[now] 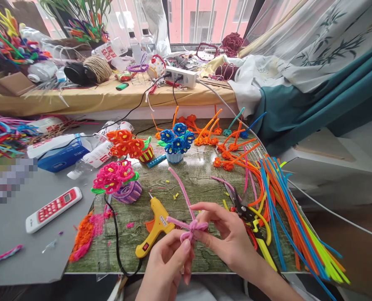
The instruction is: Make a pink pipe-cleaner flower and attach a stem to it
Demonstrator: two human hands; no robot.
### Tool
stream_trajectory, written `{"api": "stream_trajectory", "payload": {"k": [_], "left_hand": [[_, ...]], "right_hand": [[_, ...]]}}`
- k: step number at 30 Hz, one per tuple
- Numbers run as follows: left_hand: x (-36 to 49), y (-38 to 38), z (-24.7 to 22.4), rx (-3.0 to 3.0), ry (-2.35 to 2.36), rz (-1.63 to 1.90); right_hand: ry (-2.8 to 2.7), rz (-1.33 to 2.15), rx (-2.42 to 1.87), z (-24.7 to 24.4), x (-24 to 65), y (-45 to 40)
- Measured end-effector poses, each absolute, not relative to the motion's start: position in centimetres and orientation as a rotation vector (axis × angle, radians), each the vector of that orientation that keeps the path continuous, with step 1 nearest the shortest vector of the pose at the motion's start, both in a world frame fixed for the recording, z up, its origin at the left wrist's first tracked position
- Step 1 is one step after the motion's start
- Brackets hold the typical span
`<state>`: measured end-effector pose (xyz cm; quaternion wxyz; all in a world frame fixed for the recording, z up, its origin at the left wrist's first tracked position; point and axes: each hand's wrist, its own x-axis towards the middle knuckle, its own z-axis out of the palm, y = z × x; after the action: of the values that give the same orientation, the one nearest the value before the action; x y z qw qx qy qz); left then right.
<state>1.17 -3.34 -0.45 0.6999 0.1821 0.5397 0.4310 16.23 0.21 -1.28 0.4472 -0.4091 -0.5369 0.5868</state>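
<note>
Between both my hands is a pink pipe cleaner [194, 226], bent into small loops, with two straight ends sticking up and to the left. My left hand [172, 259] pinches its lower loop from below. The thumb and fingertips of my right hand [223, 230] close on the loops at the right side. Just left of my hands lies a yellow hot glue gun [156, 225], its nozzle pointing away. To the right, black-bladed snips [244, 209] with yellow handles rest among loose pipe cleaners. Small yellow cut bits [175, 196] are scattered beyond my hands.
Pipe-cleaner flowers in small pots stand ahead: pink [115, 175], orange [127, 143] and blue [178, 138]. Orange stemmed flowers [228, 163] lie behind. Long blue, orange and yellow pipe cleaners [294, 213] cover the right edge. A remote control [54, 210] and cable [116, 238] are at left.
</note>
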Motion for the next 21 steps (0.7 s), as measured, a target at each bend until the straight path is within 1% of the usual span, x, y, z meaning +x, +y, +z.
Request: {"api": "stream_trajectory", "payload": {"k": [4, 9, 11, 14, 16, 19, 21], "left_hand": [[1.9, -3.4, -0.6, 0.423, 1.257, 1.077], [1.1, -3.9, -1.5, 0.692, 1.312, 1.155], [0.5, -4.1, -1.9, 1.018, 1.322, 1.208], [-0.7, -4.1, -2.3, 1.777, 1.276, 1.297], [-1.4, -3.8, -2.2, 2.293, 1.232, 1.278], [-2.1, -3.1, -1.4, 2.984, 1.083, 1.092], [-2.2, -2.8, -0.6, 3.271, 0.912, 0.942]], "right_hand": [[-1.489, 1.395, -1.053, -1.2, 16.3, 0.1], [-1.663, 1.306, -1.067, -0.6, 16.6, 0.0], [-1.641, 1.346, -1.1, -0.4, 16.7, 0.1], [-1.504, 1.512, -1.124, -0.1, 16.7, 0.5], [-1.41, 1.632, -1.107, 0.0, 16.6, 0.9], [-1.283, 1.811, -1.092, 0.2, 16.6, 1.7], [-1.172, 1.945, -1.087, 0.0, 16.6, 2.2]]}}
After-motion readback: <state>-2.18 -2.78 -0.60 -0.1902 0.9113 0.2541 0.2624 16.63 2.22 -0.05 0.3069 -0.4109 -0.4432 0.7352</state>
